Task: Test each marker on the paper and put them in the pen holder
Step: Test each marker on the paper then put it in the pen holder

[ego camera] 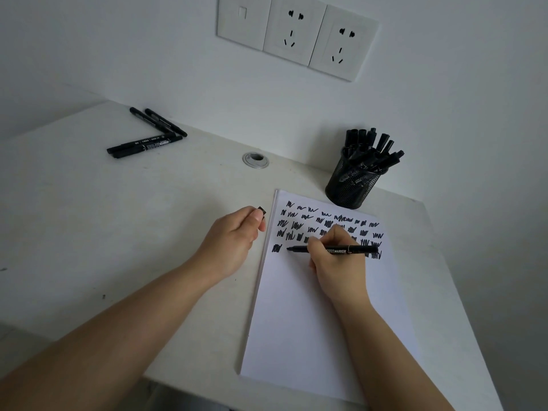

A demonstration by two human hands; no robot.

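My right hand (333, 262) grips an uncapped black marker (355, 250) lying nearly flat, its tip touching the white paper (311, 321) at the left of the lowest scribble row. Several rows of black test scribbles (326, 229) fill the paper's top. My left hand (234, 235) rests on the desk just left of the paper and pinches the marker's black cap (261, 211) between thumb and fingers. A black mesh pen holder (353, 182) stands beyond the paper's top right corner, filled with several black markers.
Several loose black markers (148, 134) lie at the desk's far left. A round metal cable grommet (256, 160) sits in the white desk (118, 218) near the wall. Wall sockets (296, 34) are above. The desk's front edge runs below the paper.
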